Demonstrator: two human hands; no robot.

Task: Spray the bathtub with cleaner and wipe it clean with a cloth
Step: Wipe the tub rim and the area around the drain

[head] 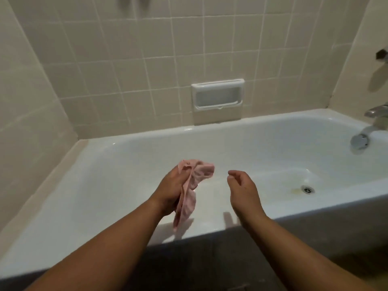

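Left hand [171, 186] grips crumpled pink cloth [192, 185].

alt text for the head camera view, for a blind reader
A person's left hand grips a crumpled pink cloth over a white bathtub, while the right hand hangs empty beside it. A drain and metal faucet lie to the right; a recessed soap dish sits in the tiled wall.

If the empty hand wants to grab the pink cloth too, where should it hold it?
Probably the loose tail of the pink cloth, hanging free below the left hand. The right hand should come from the right, since the top is bunched in the left hand's grip.
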